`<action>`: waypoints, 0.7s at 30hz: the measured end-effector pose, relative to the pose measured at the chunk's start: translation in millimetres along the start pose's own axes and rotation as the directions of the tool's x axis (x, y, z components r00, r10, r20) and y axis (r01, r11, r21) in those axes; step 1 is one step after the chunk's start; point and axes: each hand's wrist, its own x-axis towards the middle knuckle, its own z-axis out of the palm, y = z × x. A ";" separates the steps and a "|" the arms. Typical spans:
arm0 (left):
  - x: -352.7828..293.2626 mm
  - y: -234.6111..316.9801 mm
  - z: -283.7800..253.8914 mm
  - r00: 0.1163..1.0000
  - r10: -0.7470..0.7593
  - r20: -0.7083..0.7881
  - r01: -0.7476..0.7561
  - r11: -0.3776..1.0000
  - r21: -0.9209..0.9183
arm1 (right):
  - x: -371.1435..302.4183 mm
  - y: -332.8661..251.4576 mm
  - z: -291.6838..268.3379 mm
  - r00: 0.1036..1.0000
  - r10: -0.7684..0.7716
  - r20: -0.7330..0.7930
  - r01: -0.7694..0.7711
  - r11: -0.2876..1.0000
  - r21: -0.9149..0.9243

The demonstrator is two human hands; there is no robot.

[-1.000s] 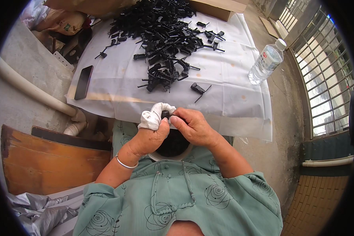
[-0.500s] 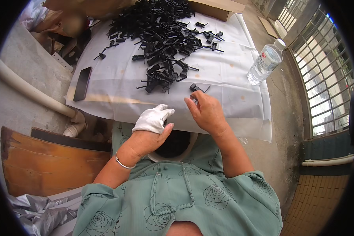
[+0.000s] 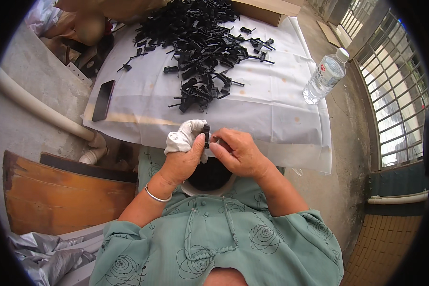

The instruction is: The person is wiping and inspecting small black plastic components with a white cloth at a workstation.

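Just beyond the near edge of the table, my left hand [image 3: 185, 148], in a white glove that leaves the thumb bare, grips a small black plastic part [image 3: 206, 136] upright between thumb and gloved fingers. My right hand [image 3: 240, 151] is bare and meets it from the right, its thumb and curled fingers pinched at the side of the same part. Its fingertips are partly hidden. Farther up the table lies a big heap of similar black plastic parts [image 3: 200, 52] with thin stems.
Below my hands, between my legs, stands a white-rimmed bucket [image 3: 190, 191] with dark contents. A white sheet covers the table [image 3: 267, 114]. On it are a phone [image 3: 103, 101] at left, a water bottle [image 3: 325, 76] at right and a cardboard box [image 3: 262, 12] at the back.
My right hand has come left and nearer from a single part on the sheet. That part is gone from there, and one now sits between my hands. My left hand has closed.
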 end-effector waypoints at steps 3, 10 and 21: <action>-2.5 0.2 5.7 0.991 0.123 -0.056 -0.125 0.992 -0.031 | -1.4 -1.1 9.3 0.998 -0.022 -0.063 0.022 1.000 0.002; -10.4 13.2 1.0 0.993 0.018 0.116 -0.010 0.998 -0.068 | 1.9 3.5 6.5 0.943 0.327 -0.066 -0.307 0.929 0.204; -5.4 -0.9 0.7 0.818 0.568 0.094 -0.477 0.577 0.662 | -6.7 13.0 24.3 0.932 0.346 0.110 -0.362 0.904 0.225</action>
